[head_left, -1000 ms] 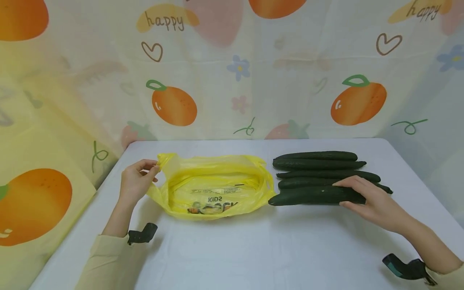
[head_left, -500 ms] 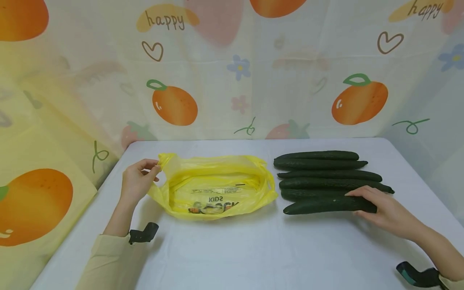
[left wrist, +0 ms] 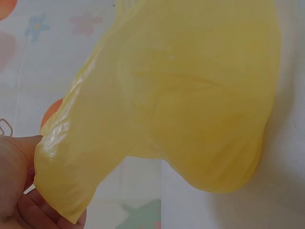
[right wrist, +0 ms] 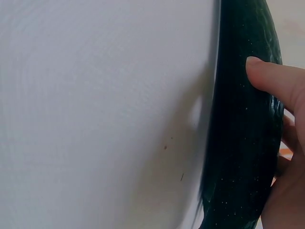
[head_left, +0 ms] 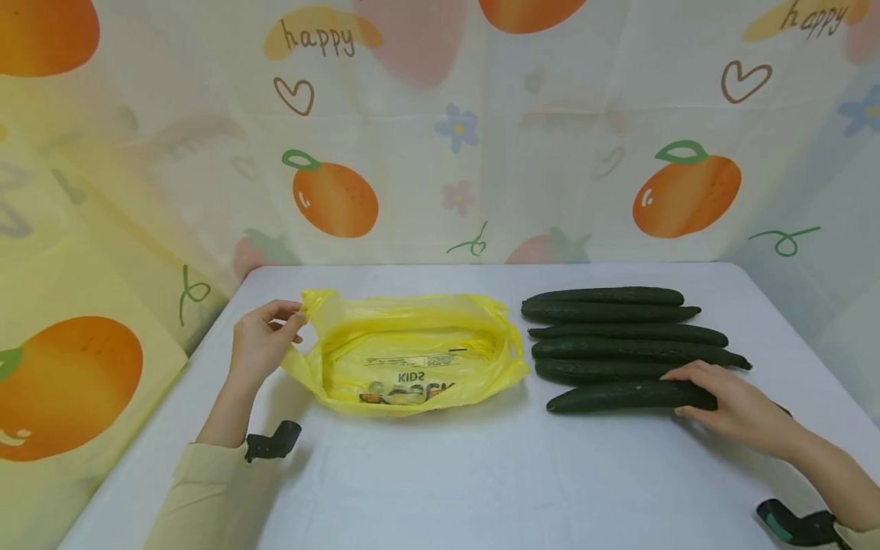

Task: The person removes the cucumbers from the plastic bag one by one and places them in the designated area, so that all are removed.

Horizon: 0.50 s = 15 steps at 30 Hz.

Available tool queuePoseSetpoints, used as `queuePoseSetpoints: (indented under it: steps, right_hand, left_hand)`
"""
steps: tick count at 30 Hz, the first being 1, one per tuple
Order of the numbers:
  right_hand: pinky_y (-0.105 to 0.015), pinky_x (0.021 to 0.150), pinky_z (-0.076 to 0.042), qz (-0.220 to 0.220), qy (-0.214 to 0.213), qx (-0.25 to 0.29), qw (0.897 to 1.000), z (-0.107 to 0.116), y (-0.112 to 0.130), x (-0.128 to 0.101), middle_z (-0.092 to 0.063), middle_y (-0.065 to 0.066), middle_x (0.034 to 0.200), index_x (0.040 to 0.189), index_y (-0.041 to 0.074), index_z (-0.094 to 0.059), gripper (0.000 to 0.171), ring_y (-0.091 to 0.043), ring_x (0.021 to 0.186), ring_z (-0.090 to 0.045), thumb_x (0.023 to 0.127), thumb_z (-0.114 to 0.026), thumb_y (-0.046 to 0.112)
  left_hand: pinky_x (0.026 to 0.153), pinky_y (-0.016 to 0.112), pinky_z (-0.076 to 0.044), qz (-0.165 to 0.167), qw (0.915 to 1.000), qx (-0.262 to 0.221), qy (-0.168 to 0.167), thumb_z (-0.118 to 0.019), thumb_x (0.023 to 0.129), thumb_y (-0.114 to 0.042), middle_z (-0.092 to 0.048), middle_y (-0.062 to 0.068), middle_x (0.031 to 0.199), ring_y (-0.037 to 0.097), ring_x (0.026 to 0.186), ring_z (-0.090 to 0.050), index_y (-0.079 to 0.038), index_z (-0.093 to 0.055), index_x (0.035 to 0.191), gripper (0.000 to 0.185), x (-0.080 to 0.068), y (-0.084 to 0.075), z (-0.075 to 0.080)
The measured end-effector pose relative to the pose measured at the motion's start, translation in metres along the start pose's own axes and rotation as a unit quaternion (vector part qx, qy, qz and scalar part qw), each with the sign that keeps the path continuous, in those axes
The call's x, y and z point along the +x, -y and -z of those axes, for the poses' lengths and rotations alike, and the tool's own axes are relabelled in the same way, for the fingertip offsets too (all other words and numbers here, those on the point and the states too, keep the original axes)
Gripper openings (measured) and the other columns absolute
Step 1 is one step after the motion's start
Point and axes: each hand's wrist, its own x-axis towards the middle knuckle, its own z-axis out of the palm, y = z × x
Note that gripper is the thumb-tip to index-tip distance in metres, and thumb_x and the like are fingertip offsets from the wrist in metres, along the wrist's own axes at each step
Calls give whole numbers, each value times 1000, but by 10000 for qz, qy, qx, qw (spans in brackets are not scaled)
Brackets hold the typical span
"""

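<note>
A yellow plastic bag lies on the table with its mouth spread wide and printed letters showing inside. My left hand pinches one handle of it at the left end; the left wrist view shows the handle between thumb and fingers. On the right, my right hand grips the nearest dark green cucumber around its right part. Thumb and fingers lie on opposite sides of this cucumber in the right wrist view. Part of its right end is hidden by the hand.
Several more cucumbers lie side by side behind the held one, right of the bag. The white-covered table ends at the back against a printed cloth with oranges. Dark cameras sit on the wrists.
My right hand has drawn the nearest cucumber toward me and to the right, apart from the row. The left hand stays at the bag's handle.
</note>
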Motion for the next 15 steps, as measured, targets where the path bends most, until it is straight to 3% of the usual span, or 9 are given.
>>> queuePoseSetpoints:
  steps: [5, 8, 15]
  right_hand:
    - [-16, 71, -45, -44, 71, -198, 9998, -2, -2, -1, -58, 7, 101, 108, 15, -61, 53, -9, 89, -54, 60, -83, 9]
    - [-15, 72, -43, 33, -7, -254, 9997, -4, -3, -2, -56, 8, 99, 106, 16, -62, 52, -9, 88, -53, 59, -84, 9]
    - [-13, 73, -41, 117, -56, -357, 9993, -6, -4, 0, -57, 6, 97, 104, 13, -62, 53, -12, 86, -54, 56, -85, 9]
  left_hand:
    - [44, 20, -47, -1, 10000, -36, 1, -60, 89, -18, -66, 17, 92, 7, 54, -62, -4, -66, 102, 20, 0, -1, 1]
    - [44, 20, -48, 21, 10000, -63, 31, -59, 89, -19, -66, 17, 93, 2, 53, -59, -3, -66, 102, 21, 0, -1, 1]
    - [44, 19, -47, 31, 10000, -66, 12, -60, 89, -22, -65, 16, 93, 8, 55, -62, -5, -66, 102, 23, 1, 2, 2]
